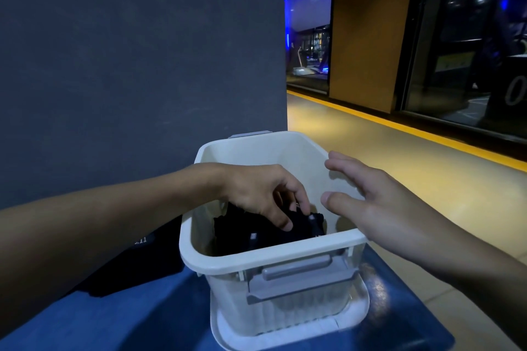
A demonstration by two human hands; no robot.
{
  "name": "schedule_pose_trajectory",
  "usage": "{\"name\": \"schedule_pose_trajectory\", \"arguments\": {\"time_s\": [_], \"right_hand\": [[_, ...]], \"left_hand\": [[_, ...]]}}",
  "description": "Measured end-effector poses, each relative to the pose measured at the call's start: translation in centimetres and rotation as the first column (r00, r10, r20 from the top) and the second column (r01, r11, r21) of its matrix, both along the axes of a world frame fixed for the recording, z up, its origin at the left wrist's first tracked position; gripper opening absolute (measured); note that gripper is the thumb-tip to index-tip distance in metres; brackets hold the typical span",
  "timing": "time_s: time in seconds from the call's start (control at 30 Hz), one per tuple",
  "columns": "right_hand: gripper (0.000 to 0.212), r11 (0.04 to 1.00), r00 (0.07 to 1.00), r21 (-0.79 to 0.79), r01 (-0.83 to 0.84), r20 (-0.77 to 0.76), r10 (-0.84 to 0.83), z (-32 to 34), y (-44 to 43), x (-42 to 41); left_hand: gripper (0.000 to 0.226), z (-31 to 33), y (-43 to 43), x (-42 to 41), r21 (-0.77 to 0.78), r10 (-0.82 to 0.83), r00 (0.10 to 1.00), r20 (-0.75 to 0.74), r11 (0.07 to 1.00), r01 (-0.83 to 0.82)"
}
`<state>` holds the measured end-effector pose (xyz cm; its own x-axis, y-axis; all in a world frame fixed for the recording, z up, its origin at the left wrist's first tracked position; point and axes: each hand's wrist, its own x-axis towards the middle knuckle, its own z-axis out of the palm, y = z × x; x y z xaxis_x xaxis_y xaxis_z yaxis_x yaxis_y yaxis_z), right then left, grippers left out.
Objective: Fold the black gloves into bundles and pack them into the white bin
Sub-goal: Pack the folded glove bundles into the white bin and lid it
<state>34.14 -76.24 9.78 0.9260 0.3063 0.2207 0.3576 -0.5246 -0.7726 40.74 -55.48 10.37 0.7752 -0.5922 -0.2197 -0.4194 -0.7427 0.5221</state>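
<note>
Head view, one entry: left hand (262, 194), grip closed, fingers and thumb curled onto the gloves (256, 235) low inside the bin (273, 253); right hand (370, 202), grip open, fingers straight, hovering above the bin's right rim, holding nothing. Risks, as judged: bundle likely to spring loose on release, the soft fabric showing no fastening; bin may tip or slide if the left hand presses off-centre, the right hand not bracing it. Gloves: black, matte, crumpled into one dark mass, small pale tags showing; separate bundles cannot be told apart in the dim light. Bin stands on a blue tabletop (142, 319).
</note>
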Motion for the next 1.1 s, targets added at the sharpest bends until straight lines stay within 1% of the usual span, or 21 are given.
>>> {"name": "schedule_pose_trajectory", "arguments": {"time_s": [0.07, 0.2, 0.4, 0.53, 0.6, 0.67, 0.8, 0.93, 1.0, 1.1], "right_hand": [[0.074, 1.000, 1.000, -0.007, -0.003, 0.003, 0.003, 0.1, 0.0, 0.0], [0.061, 0.999, 1.000, -0.034, -0.002, 0.015, 0.003, 0.1, 0.0, 0.0], [0.061, 0.998, 1.000, -0.057, -0.004, 0.017, 0.005, 0.0, -0.1, 0.1], [0.069, 0.998, 1.000, -0.063, -0.003, 0.019, 0.004, 0.0, -0.1, 0.3], [0.071, 0.998, 1.000, -0.055, -0.004, 0.012, 0.005, 0.0, -0.2, 0.3], [0.068, 0.998, 1.000, -0.058, -0.005, 0.011, 0.005, -0.1, -0.2, 0.3], [0.065, 0.998, 1.000, -0.059, -0.004, 0.020, 0.006, 0.0, -0.2, 0.4], [0.062, 0.998, 1.000, -0.067, 0.003, 0.031, -0.001, 0.2, -0.2, 0.2], [0.060, 0.997, 0.997, -0.070, 0.033, 0.071, -0.028, 0.4, -0.1, -0.1], [0.056, 0.983, 0.973, -0.143, 0.117, 0.213, -0.085, 1.2, 0.1, -0.9]], "left_hand": [[0.033, -0.1, -0.1, 0.0, 0.018, -0.010, 1.000, -0.005, 1.000, 0.010], [0.034, -0.2, 0.0, 0.2, 0.034, -0.019, 1.000, -0.008, 0.999, 0.020], [0.040, -0.5, 0.1, 0.1, 0.108, -0.027, 1.000, -0.015, 0.994, 0.028], [0.043, -0.2, -0.1, 0.0, 0.122, -0.018, 1.000, -0.019, 0.992, 0.020], [0.046, -0.1, 0.0, 0.0, 0.101, 0.001, 1.000, -0.002, 0.995, -0.001], [0.048, 0.0, 0.1, -0.1, 0.068, 0.021, 1.000, 0.007, 0.997, -0.022], [0.045, 0.6, 0.4, -0.5, -0.008, 0.052, 0.999, 0.004, 0.999, -0.052], [0.042, 1.8, 0.5, -1.6, -0.091, 0.082, 0.996, 0.036, 0.993, -0.078], [0.038, 2.4, 0.8, -2.4, -0.129, 0.098, 0.993, 0.066, 0.988, -0.089], [0.030, 3.3, 1.5, -4.0, -0.195, 0.136, 0.981, 0.141, 0.975, -0.107]]}}
